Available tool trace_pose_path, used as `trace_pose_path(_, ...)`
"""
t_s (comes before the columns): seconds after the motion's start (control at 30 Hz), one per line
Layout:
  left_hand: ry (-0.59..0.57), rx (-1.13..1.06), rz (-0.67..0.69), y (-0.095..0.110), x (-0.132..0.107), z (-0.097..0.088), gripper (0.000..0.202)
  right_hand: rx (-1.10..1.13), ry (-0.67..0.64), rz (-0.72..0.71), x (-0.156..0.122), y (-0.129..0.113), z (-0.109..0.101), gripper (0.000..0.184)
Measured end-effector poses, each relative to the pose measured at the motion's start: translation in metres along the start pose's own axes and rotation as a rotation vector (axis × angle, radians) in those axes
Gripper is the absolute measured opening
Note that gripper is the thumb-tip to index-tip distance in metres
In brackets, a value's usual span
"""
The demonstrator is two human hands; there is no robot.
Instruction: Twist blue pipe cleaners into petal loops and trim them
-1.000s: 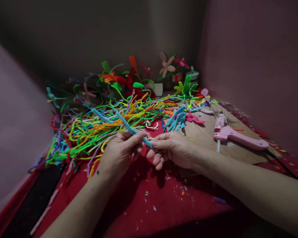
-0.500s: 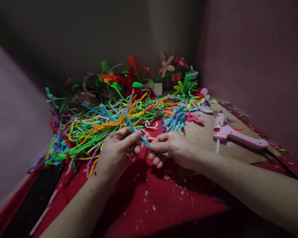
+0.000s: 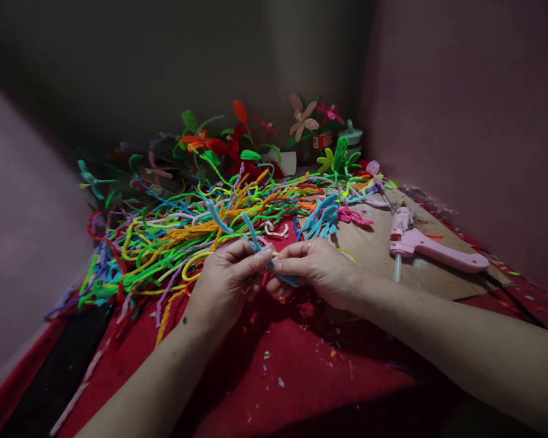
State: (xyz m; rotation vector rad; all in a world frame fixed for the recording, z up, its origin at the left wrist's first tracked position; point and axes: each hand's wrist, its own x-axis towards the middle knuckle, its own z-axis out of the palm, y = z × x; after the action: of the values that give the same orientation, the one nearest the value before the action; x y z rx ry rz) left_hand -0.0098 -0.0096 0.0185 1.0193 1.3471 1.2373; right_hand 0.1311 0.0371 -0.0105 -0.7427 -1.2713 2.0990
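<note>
My left hand (image 3: 226, 281) and my right hand (image 3: 313, 267) meet fingertip to fingertip over the red cloth (image 3: 301, 371), both pinched on a light blue pipe cleaner (image 3: 254, 236). Its long end rises up and left from my left fingers toward the heap. A short blue end shows under my right hand. Just behind my hands lies a big tangled heap of coloured pipe cleaners (image 3: 187, 231).
A pink glue gun (image 3: 432, 248) lies on a wooden board (image 3: 393, 255) at the right, its cord trailing right. Finished pipe-cleaner flowers (image 3: 237, 140) stand at the back by the wall. A blue bundle (image 3: 322, 216) and a pink bundle (image 3: 354, 216) rest on the board. Scraps litter the cloth.
My hands have closed together until the fingertips touch. The blue pipe cleaner has been drawn in, so less of it spans between them and its long end stands steeper.
</note>
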Motion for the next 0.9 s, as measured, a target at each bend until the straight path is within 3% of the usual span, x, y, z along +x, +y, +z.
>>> trace_pose_path(0.5,0.004,-0.006,-0.002,-0.0030,0.0005,-0.0001,0.026,0.049,-0.075,0.034,0.0028,0.0027,-0.0025,0.011)
trace_pose_path(0.73,0.036,0.050,0.025,-0.0041,0.0011,0.0004,0.020,0.022,0.001,0.049,0.0020,-0.0006,0.0003,0.011)
trace_pose_path(0.9,-0.033,0.114,0.033,-0.0061,0.0027,-0.0056,0.021,0.020,0.010,0.037,0.0023,-0.0020,0.0001,0.011)
